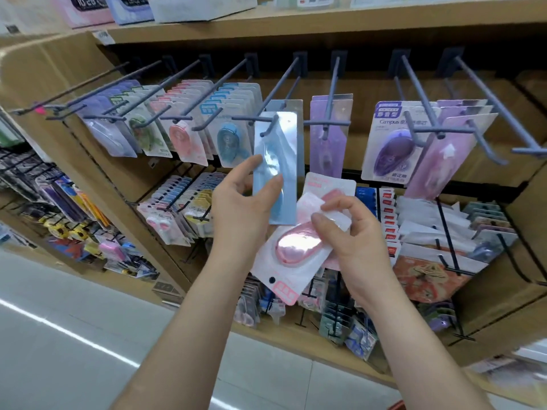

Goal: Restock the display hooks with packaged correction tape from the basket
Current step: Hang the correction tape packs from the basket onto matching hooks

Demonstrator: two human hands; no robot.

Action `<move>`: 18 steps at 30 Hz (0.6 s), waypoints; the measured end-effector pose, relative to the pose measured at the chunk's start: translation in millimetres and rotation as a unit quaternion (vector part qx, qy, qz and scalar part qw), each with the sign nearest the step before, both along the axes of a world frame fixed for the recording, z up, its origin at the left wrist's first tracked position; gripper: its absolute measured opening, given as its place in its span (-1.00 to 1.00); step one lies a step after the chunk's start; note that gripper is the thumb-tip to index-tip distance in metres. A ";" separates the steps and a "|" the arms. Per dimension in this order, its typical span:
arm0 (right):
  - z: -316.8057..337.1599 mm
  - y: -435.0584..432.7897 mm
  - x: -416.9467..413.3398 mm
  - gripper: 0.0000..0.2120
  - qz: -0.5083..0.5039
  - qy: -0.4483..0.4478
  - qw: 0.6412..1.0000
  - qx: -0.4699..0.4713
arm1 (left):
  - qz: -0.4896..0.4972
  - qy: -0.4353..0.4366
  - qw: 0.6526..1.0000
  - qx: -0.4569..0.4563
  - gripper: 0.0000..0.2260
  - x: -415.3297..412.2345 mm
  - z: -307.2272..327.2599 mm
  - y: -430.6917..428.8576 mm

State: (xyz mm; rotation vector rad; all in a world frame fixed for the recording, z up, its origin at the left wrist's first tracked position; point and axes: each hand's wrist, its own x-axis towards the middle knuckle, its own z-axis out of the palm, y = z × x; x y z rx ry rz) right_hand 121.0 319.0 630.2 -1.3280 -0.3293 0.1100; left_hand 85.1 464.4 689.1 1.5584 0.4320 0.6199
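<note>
My left hand (245, 205) pinches a long blue correction tape pack (276, 161), whose top hangs at the tip of a dark display hook (281, 87). Lower down, my right hand (352, 232) grips pink correction tape packs (296, 247), one turned upside down with its hang hole near the bottom. To the left, hooks carry rows of purple, green, pink and blue packs (183, 134). On the right hang purple packs (393, 143). The basket is out of sight.
Several hooks (497, 105) jut toward me at head height with bare tips. A lower row (183, 208) holds more stationery on short pegs. A wooden shelf (266, 22) with boxes runs above. Pale floor (74, 335) lies at the lower left.
</note>
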 end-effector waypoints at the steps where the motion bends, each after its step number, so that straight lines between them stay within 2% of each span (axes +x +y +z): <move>1: -0.7 -3.0 -0.7 -0.84 -0.023 -0.014 0.999 -0.024 | 0.010 0.000 1.000 0.002 -0.61 5.7 -2.3 2.0; 5: -3.9 -16.7 2.8 -0.81 -0.078 -0.030 0.995 -0.050 | 0.024 0.001 0.999 0.026 -0.63 35.6 -7.7 10.4; 9: 2.0 -16.6 1.2 -0.74 -0.087 -0.017 0.996 -0.031 | 0.007 0.045 0.997 0.069 -0.58 63.9 -12.2 20.1; 12: 6.3 -15.8 -0.4 -0.67 -0.086 -0.019 0.996 -0.018 | -0.022 0.116 0.983 0.143 -0.58 58.4 -12.8 19.4; 14: 8.1 -16.5 -1.5 -0.63 -0.082 -0.018 0.996 -0.018 | -0.044 0.123 0.976 0.175 -0.60 36.7 -12.5 13.2; 16: 7.5 -16.8 -1.8 -0.60 -0.071 -0.006 0.997 -0.005 | -0.109 0.119 0.977 0.139 -0.62 7.7 -12.6 3.6; 18: 4.8 -15.5 -2.3 -0.57 -0.063 -0.010 0.998 -0.013 | -0.219 0.136 0.962 0.092 -0.59 -19.1 -14.5 -8.0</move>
